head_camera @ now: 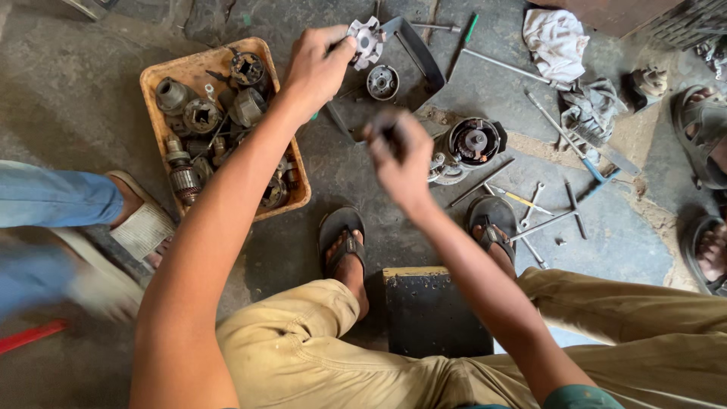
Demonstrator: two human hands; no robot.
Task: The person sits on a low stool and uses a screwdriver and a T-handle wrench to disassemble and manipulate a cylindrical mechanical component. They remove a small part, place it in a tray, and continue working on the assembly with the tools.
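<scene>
My left hand (318, 64) is raised over the floor and grips a pale metal claw-shaped part (366, 40) by its edge. My right hand (401, 155) is blurred, its fingers closed around something small and dark that I cannot make out. Below the claw part lies a dark metal tray (424, 60) with a round grey part (382, 82) in it. A round motor housing (473, 144) sits on the floor just right of my right hand.
A tan plastic crate (163, 72) of greasy motor parts stands at the left. Wrenches and rods (530, 204) lie at the right, with rags (556, 38) behind them. Another person's sandalled feet (140, 220) are at the left, others (708, 136) at the right edge. A dark stool (428, 310) sits between my knees.
</scene>
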